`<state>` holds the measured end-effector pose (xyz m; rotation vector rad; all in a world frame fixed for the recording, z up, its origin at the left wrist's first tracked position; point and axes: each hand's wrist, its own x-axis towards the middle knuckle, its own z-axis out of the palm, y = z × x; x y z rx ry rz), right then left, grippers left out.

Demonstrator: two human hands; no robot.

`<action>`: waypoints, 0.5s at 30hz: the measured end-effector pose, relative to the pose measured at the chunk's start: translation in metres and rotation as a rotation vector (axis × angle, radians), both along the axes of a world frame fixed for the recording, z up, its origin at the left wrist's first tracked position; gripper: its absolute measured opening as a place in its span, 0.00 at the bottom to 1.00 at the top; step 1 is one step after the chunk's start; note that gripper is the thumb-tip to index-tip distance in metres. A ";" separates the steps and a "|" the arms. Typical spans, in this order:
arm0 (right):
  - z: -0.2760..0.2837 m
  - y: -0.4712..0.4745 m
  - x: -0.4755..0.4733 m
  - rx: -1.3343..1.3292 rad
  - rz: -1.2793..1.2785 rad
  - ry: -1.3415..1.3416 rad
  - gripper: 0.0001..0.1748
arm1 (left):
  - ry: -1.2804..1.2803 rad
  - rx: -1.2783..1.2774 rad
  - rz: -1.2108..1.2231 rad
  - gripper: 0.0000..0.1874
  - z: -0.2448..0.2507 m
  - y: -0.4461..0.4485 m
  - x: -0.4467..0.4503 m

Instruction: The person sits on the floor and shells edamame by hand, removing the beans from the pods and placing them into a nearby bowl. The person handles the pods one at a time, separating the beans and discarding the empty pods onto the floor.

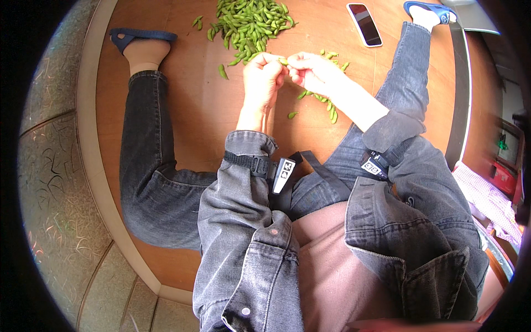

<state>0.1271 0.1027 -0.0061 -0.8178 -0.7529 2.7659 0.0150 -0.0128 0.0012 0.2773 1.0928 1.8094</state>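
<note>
A green soybean pod (pixel 283 61) is pinched at the fingertips between my two hands. My left hand (pixel 261 81), curled nearly into a fist, grips its left end. The thumb and finger of my right hand (pixel 313 72) hold the other end. Just beyond my left hand lies a large heap of green pods (pixel 253 25), with a few loose ones at its edges. A smaller scatter of green pods (pixel 330 106) lies under and around my right forearm, partly hidden by it. What sits inside my curled left fingers cannot be seen.
The pods rest on a brown wooden surface (pixel 199 112) with a pale raised border (pixel 93 166) at left. A smartphone (pixel 367 25) lies at upper right. My outstretched legs, in blue slippers (pixel 143 37), flank the work area. A checked cloth (pixel 485 199) lies at far right.
</note>
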 end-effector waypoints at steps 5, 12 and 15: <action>-0.003 0.001 -0.004 0.095 -0.108 -0.114 0.04 | -0.061 -0.019 0.039 0.03 0.004 0.003 0.006; -0.001 0.006 0.002 0.392 0.099 -0.223 0.04 | 0.104 -0.143 -0.006 0.04 -0.011 -0.002 0.003; 0.010 0.028 0.004 0.883 0.530 -0.535 0.04 | 0.048 -0.210 0.129 0.02 -0.019 -0.013 -0.016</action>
